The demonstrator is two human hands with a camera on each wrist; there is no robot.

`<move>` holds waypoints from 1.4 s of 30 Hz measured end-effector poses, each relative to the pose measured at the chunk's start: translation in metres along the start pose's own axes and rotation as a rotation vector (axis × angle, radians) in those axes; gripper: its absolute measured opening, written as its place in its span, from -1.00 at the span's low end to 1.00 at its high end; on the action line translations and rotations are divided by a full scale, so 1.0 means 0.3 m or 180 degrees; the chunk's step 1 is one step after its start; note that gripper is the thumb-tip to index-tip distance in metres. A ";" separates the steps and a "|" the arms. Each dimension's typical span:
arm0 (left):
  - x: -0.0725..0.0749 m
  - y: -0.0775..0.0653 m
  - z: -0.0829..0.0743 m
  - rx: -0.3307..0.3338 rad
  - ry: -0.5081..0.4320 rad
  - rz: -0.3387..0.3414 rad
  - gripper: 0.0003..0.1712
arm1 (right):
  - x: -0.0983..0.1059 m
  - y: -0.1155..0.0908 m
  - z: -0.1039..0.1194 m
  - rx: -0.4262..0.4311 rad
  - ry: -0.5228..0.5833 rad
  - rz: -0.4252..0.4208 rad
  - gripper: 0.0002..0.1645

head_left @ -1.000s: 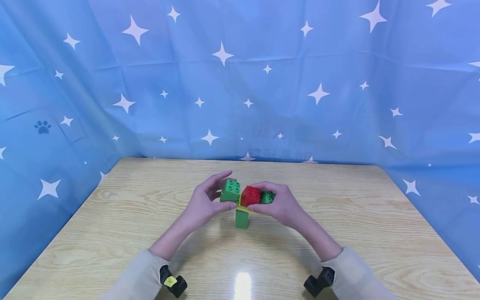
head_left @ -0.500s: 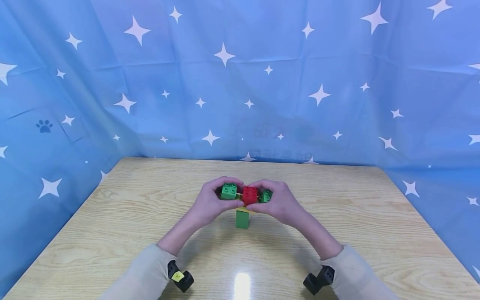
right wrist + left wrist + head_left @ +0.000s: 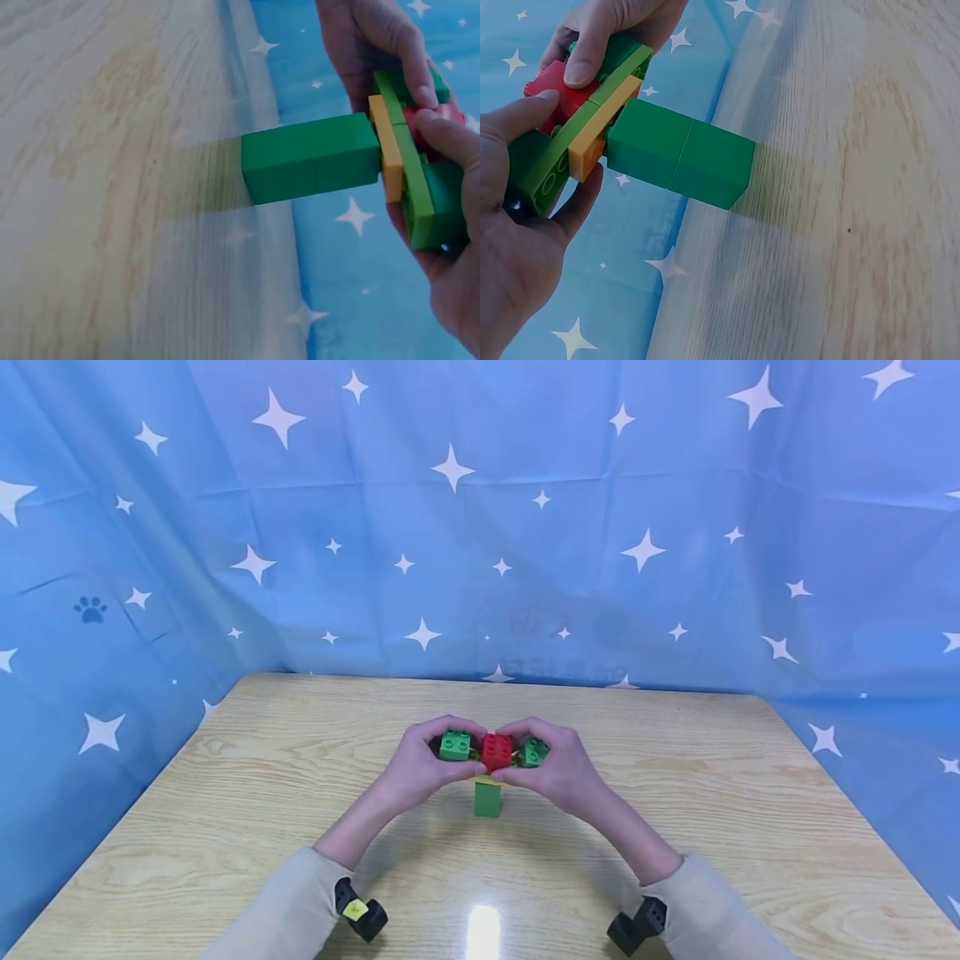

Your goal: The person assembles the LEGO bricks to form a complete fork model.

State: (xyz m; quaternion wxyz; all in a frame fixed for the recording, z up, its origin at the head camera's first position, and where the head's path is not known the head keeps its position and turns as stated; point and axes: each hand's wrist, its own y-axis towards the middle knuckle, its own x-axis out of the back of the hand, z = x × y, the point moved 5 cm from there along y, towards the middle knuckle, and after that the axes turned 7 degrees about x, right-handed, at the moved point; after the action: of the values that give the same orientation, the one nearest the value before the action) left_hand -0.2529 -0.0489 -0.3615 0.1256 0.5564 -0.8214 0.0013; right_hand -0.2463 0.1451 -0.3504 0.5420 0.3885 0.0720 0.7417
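Note:
A toy brick build stands on the table, both hands around its top. Its base is a green column (image 3: 487,800), with an orange-yellow plate (image 3: 589,150) above and light green plates (image 3: 414,176) over that. On top, a red brick (image 3: 497,749) sits between a left green brick (image 3: 455,746) and a right green brick (image 3: 534,752). My left hand (image 3: 416,768) curls round the left end, thumb against the red brick. Mirroring it, my right hand (image 3: 558,768) grips the right end, its thumb also at the red brick. Fingers partly hide both green bricks.
The wood-grain table (image 3: 300,760) reaches back to a blue star-printed curtain (image 3: 480,527). A black camera is strapped at each sleeve cuff. Bright glare (image 3: 483,931) lies on the table's near part.
My left hand has moved inward and its fingers have come down over the left green brick, which went from tilted to level. The red brick has straightened; my right hand stays nearly still.

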 end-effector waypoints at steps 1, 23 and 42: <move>0.001 0.000 0.001 0.0009 0.0000 0.0007 -0.54 | 0.000 -0.001 -0.001 -0.0002 0.0026 -0.0005 -0.46; 0.002 0.008 0.036 0.0121 -0.0035 0.0012 -0.53 | -0.008 0.018 0.008 0.0047 -0.0124 0.0256 -0.57; 0.009 0.006 0.041 0.0238 0.0122 -0.0026 -0.51 | 0.000 0.024 0.010 0.0148 -0.0219 0.0415 -0.54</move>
State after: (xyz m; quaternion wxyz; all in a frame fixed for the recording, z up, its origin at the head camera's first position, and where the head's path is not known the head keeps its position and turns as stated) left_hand -0.2580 -0.0523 -0.3727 0.1205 0.5639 -0.8159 0.0422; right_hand -0.2497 0.1412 -0.3445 0.4856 0.4301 0.0451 0.7597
